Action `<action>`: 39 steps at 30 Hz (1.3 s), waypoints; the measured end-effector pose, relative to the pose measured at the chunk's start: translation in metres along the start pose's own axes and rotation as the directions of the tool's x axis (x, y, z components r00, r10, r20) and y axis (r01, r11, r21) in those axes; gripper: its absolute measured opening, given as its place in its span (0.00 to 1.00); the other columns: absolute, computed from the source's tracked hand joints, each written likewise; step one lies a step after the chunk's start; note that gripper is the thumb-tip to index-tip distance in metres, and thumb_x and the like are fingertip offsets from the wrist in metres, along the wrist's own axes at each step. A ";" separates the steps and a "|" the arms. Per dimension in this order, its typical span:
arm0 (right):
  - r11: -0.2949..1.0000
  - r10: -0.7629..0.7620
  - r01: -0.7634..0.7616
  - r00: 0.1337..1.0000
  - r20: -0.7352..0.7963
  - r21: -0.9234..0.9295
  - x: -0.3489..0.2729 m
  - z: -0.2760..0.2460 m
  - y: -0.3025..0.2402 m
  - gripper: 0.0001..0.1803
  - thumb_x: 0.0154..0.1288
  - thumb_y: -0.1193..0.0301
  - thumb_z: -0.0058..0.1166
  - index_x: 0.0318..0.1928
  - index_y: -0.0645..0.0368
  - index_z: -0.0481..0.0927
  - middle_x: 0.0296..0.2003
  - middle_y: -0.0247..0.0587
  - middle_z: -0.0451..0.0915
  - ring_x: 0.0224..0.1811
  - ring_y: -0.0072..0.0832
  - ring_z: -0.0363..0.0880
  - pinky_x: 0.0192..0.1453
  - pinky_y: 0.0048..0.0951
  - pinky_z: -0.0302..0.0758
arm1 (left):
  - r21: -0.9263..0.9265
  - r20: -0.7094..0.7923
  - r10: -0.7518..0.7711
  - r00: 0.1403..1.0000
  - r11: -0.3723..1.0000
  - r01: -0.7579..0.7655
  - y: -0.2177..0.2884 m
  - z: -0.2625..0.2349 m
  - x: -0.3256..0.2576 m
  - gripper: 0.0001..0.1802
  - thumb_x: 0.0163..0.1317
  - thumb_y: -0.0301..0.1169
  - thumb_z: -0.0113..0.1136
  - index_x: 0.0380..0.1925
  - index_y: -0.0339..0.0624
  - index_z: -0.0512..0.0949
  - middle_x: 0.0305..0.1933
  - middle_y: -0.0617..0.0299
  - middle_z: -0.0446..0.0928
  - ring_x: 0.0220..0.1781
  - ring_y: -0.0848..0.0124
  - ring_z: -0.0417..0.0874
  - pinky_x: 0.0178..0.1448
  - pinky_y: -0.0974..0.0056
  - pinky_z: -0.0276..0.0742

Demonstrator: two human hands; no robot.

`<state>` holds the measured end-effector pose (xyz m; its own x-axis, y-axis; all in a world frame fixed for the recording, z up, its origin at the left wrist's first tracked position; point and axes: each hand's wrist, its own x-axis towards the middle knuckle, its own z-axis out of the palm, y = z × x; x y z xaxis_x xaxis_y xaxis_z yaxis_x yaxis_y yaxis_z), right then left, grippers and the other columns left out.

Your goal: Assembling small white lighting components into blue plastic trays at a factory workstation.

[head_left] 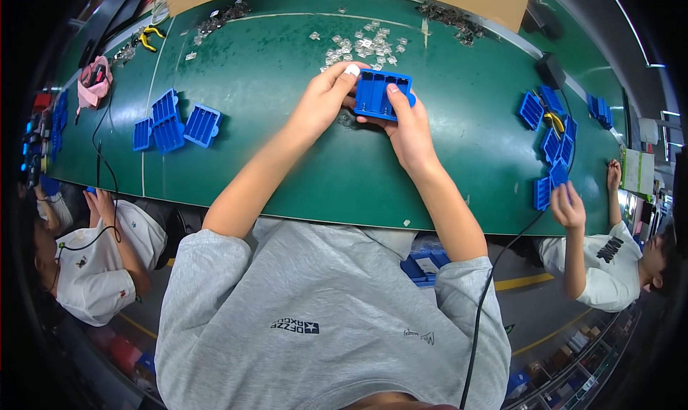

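Both my hands hold one blue plastic battery holder (pixel 374 94) with several long slots, raised over the green table (pixel 301 184). My left hand (pixel 331 94) grips its left edge, the thumb with a white covering at the upper left corner. My right hand (pixel 410 127) wraps its right side, the thumb pressed on the front of the holder near the rightmost slot. The fingers behind the holder are mostly hidden. Just beyond my hands lies a loose spread of small shiny metal clips (pixel 364 46).
Blue holders (pixel 168 123) lie at the left, and more (pixel 552 145) at the right, near a co-worker's hand (pixel 568 208). Dark piles of small parts (pixel 451 23) and yellow-handled pliers (pixel 150 39) lie at the back. Another person (pixel 107 259) sits at the left; a black cable (pixel 481 310) runs beside me.
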<state>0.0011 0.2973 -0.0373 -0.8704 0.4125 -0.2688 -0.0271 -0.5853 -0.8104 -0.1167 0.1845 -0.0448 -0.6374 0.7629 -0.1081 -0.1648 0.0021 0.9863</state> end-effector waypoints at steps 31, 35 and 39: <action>0.375 -0.736 0.805 0.560 0.380 -0.460 -0.008 -0.012 0.028 0.22 0.66 0.69 0.58 0.58 0.58 0.68 0.57 0.54 0.73 0.58 0.47 0.75 0.59 0.41 0.74 | -0.191 0.299 0.392 0.870 0.918 -0.348 0.009 0.003 -0.007 0.27 0.68 0.52 0.51 0.53 0.40 0.74 0.59 0.54 0.73 0.62 0.63 0.72 0.66 0.57 0.67; 0.344 -0.741 0.821 0.535 0.406 -0.455 -0.008 -0.014 0.024 0.26 0.61 0.78 0.61 0.58 0.57 0.67 0.57 0.56 0.73 0.58 0.49 0.75 0.59 0.41 0.74 | -0.137 0.351 0.398 0.848 0.917 -0.374 0.014 0.002 -0.007 0.27 0.69 0.51 0.50 0.54 0.40 0.74 0.59 0.54 0.72 0.63 0.63 0.71 0.67 0.57 0.66; 0.226 -0.736 0.844 0.475 0.482 -0.486 -0.011 -0.009 0.017 0.32 0.51 0.89 0.60 0.56 0.57 0.67 0.57 0.58 0.72 0.56 0.53 0.75 0.56 0.41 0.76 | -0.205 0.363 0.383 0.849 0.922 -0.328 0.011 -0.002 -0.009 0.26 0.69 0.51 0.50 0.54 0.41 0.73 0.59 0.54 0.72 0.64 0.62 0.70 0.68 0.56 0.64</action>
<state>0.0148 0.2888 -0.0526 -0.6302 0.2907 0.7200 -0.5020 0.5549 -0.6634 -0.1141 0.1761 -0.0329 -0.3316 0.8833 0.3313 -0.0971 -0.3813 0.9193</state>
